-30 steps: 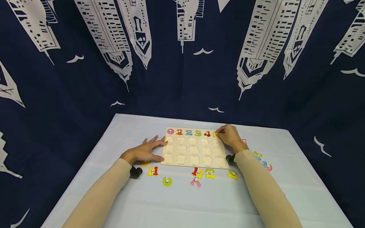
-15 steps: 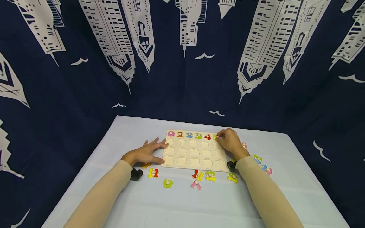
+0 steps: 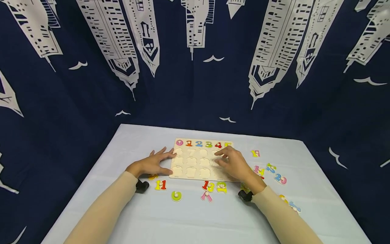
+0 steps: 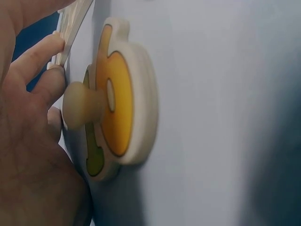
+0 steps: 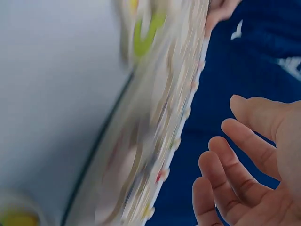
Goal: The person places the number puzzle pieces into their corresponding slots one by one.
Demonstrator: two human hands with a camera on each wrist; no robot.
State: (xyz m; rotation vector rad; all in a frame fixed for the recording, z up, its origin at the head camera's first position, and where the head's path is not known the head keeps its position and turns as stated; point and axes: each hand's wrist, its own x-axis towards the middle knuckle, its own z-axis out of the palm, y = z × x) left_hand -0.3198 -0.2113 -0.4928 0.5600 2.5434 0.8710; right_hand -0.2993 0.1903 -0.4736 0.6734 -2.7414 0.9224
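A pale wooden number board point(image 3: 198, 171) lies on the white table, its top row filled with coloured numbers from pink 0 to the yellow 5 point(image 3: 228, 144). My left hand point(image 3: 152, 162) rests with spread fingers at the board's left edge, thumb at the lower corner. Beside that hand, an orange and green number piece point(image 4: 117, 103) with a wooden knob shows large in the left wrist view. Over the board's right part hovers my right hand point(image 3: 235, 164), fingers loosely bent and holding nothing. It covers some of the cutouts. The right wrist view shows its fingers point(image 5: 221, 155) apart.
In front of the board lie loose number pieces: an 11 point(image 3: 160, 185), a green round one point(image 3: 176, 196), a 13 point(image 3: 208, 186) and a pink one point(image 3: 206, 196). Several more, including a 19 point(image 3: 255, 153) and a 20 point(image 3: 280, 179), are scattered to the right. Dark patterned cloth point(image 3: 195, 95) hangs behind.
My right hand has let go of the yellow 5 in the top row and moved left and toward me over the board. The left hand keeps its place.
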